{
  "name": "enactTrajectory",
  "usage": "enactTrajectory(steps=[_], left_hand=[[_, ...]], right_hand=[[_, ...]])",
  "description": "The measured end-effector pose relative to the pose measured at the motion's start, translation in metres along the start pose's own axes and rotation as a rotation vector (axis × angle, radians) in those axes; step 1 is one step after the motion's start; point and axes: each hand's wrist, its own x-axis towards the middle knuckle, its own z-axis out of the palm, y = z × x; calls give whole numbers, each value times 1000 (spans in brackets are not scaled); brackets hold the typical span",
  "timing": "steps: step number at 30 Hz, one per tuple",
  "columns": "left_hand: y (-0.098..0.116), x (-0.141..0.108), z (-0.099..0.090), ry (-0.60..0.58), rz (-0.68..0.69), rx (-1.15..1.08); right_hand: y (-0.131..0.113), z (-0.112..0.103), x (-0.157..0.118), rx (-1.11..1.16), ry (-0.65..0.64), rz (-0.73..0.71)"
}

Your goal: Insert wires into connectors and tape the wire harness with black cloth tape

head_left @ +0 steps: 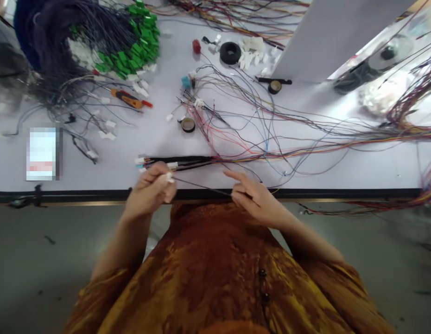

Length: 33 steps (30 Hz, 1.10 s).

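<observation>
My left hand (pixel 152 188) pinches a small white connector (pixel 167 177) near the table's front edge. From the connector a dark wire (pixel 201 186) runs to the right. My right hand (pixel 252 197) is closed on that wire, its index finger pointing out to the left. Just beyond both hands lies a wire harness (pixel 187 159) with a black-wrapped stretch and white and blue connectors at its left end. Loose red, blue and grey wires (pixel 236 134) fan out behind it.
Bundled dark wires with green connectors (pixel 132 51) fill the back left. An orange screwdriver (pixel 127 98), a tape roll (pixel 187 124), a black tape roll (pixel 230 53) and a blurred-out phone (pixel 41 153) lie about. A grey upright panel (pixel 316 41) stands at the back right.
</observation>
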Motion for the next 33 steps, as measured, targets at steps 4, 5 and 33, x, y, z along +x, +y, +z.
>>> enactTrajectory(steps=[4,5,33], left_hand=[[-8,-15,-47,143,-87,-29],[-8,-15,-52,161,-100,11],[-97,81,-3,40,41,673]], right_hand=[[35,-12,-24,-132,-182,136],[40,-15,-23,-142,-165,123],[34,-61,136,328,592,-60]])
